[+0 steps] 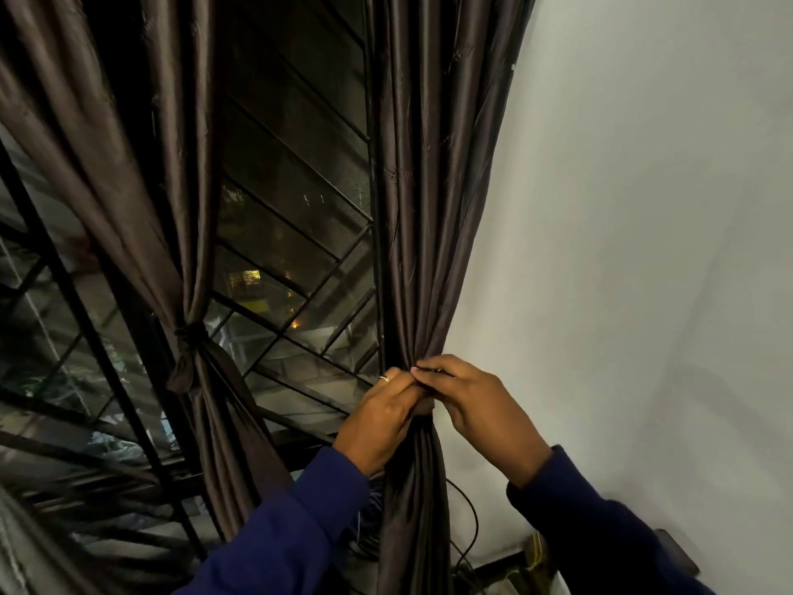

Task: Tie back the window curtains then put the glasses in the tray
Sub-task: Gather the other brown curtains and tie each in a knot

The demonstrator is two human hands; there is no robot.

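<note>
Pinching the gathered, satiny brown curtain (422,259), left hand (379,416) and right hand (480,405) grip its folds.

We identify the carrying structure as the black metal window grille (300,259) with diagonal bars, bordered on the right by the plain white painted wall (643,208). Two dark brown glossy fabric panels hang against it. The left curtain (189,234) is gathered at mid-height by a knotted dark tie (191,332). The right curtain (429,208) hangs along the junction of grille and wall. Below, a thin black cable (472,521) loops against the wall; we cannot tell what it rests on.
</note>
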